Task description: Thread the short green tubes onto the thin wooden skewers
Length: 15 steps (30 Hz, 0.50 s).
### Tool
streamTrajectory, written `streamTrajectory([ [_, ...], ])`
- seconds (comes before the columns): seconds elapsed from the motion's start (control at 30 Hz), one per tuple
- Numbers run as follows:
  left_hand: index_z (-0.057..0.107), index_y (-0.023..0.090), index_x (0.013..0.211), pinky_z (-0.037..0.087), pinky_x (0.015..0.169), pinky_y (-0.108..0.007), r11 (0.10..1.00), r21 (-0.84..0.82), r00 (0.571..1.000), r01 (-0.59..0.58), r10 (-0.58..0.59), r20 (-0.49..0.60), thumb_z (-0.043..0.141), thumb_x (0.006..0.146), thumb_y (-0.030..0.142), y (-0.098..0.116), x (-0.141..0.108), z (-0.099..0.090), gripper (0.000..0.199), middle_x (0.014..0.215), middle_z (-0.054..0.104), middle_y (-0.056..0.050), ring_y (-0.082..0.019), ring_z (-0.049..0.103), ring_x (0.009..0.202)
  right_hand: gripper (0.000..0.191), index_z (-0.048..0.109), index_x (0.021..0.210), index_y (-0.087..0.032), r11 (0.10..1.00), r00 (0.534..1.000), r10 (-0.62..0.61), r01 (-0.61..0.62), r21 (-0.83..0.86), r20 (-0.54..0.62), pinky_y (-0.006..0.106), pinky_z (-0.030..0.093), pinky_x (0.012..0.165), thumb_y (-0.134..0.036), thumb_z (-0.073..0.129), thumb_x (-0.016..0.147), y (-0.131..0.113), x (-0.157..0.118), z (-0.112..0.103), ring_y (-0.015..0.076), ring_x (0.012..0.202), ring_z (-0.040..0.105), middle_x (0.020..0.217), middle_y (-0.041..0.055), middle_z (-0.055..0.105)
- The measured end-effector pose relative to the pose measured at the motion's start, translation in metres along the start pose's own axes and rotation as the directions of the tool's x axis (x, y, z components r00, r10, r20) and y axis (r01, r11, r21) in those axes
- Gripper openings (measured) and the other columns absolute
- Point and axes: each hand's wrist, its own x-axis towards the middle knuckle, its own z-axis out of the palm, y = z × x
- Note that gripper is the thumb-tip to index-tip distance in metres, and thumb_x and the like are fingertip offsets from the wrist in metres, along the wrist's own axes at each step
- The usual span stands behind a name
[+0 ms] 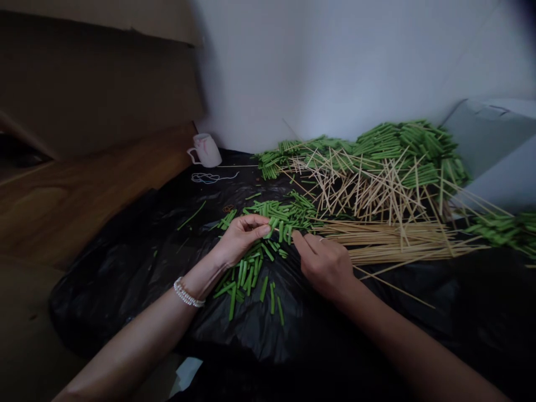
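My left hand (246, 234), with a beaded bracelet at the wrist, pinches a short cut green stalk piece (272, 224) between thumb and fingertips. Closed just to its right is my right hand (324, 259), gripping a thin bamboo skewer mostly hidden by the fingers. Several green pieces (281, 230) sit crosswise in a row between the two hands, apparently on that skewer. Beneath and around the hands lies a loose heap of cut green stalk pieces (247, 272). Bare bamboo skewers (389, 237) lie in a bundle to the right of my right hand.
Filled skewers with green pieces (389, 142) are piled at the back against the wall, their sticks crossing forward. More green pieces (508, 228) lie far right. A white mug (207, 151) and tangled string (209, 178) are at back left. Black plastic sheet (125, 268) covers the surface.
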Motion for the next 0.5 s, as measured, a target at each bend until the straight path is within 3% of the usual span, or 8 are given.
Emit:
streamTrajectory([
  [0.13, 0.073, 0.014, 0.082, 0.047, 0.071, -0.022, 0.999, 0.048, 1.000, -0.016, 0.015, 0.015, 0.082, 0.065, 0.024, -0.0015, 0.0001, -0.0005, 0.022, 0.074, 0.071, -0.002, -0.009, 0.061, 0.066, 0.028, 0.066, 0.102, -0.015, 0.961, 0.975, 0.140, -0.177, 0.214, 0.175, 0.027, 0.034, 0.056, -0.012, 0.041, 0.089, -0.0022, 0.0026, -0.0013, 0.0129, 0.061, 0.054, 0.071, 0.0009, 0.062],
  [0.23, 0.074, 0.015, 0.082, 0.048, 0.071, -0.022, 0.997, 0.071, 0.999, -0.031, 0.028, 0.044, 0.082, 0.065, 0.024, 0.0010, -0.0004, -0.0013, 0.021, 0.074, 0.071, -0.001, -0.009, 0.061, 0.066, 0.027, 0.066, 0.098, -0.016, 0.910, 0.946, 0.166, -0.256, 0.326, 0.280, 0.025, 0.035, 0.059, -0.014, 0.040, 0.091, -0.0029, 0.0051, -0.0030, 0.0125, 0.066, 0.057, 0.074, 0.0015, 0.064],
  [0.5, 0.073, 0.016, 0.081, 0.048, 0.071, -0.022, 0.996, 0.082, 0.999, -0.032, 0.028, 0.040, 0.082, 0.064, 0.024, 0.0062, -0.0011, 0.0009, 0.020, 0.074, 0.072, 0.000, -0.010, 0.063, 0.066, 0.033, 0.067, 0.107, -0.015, 0.968, 0.988, 0.118, -0.137, 0.211, 0.101, 0.027, 0.033, 0.058, -0.012, 0.039, 0.089, -0.0003, 0.0041, -0.0020, 0.0133, 0.059, 0.054, 0.068, 0.0013, 0.062],
])
